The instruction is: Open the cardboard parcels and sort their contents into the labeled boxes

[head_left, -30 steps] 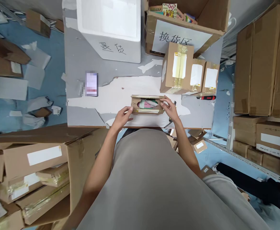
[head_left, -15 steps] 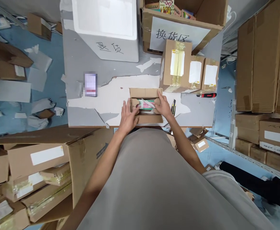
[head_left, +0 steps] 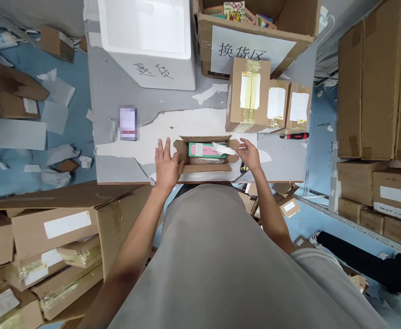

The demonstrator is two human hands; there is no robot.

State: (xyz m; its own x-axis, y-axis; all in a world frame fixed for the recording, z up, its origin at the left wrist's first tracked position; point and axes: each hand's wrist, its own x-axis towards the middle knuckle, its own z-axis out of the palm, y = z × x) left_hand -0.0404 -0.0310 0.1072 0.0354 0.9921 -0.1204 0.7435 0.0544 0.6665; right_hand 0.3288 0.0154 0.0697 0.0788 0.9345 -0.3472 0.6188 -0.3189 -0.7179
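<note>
An opened cardboard box point(head_left: 205, 168) lies in front of me at the table's near edge, its flaps spread. Inside it sits a green and pink package point(head_left: 202, 150), with some pale wrapping below it. A crumpled white piece of paper point(head_left: 223, 149) slants over the package's right end, its outer end pinched in the fingers of my right hand point(head_left: 250, 154). My left hand point(head_left: 167, 167) is at the box's left side with fingers spread, the thumb close to the left flap; whether it touches is unclear. A utility knife point(head_left: 243, 167) lies partly hidden beneath my right hand.
Behind the box stand taped cartons point(head_left: 250, 96), a white foam bin point(head_left: 166, 71) and a large open carton point(head_left: 205, 50) holding colourful packs. A phone point(head_left: 128, 123) lies at left, a red-black cutter point(head_left: 296, 136) at right. A big box of parcels point(head_left: 118, 228) is at lower left.
My left hand has moved left, off the box. My right hand has shifted right, drawing the white paper partly off the package. The box's flaps have shifted and more of the package shows.
</note>
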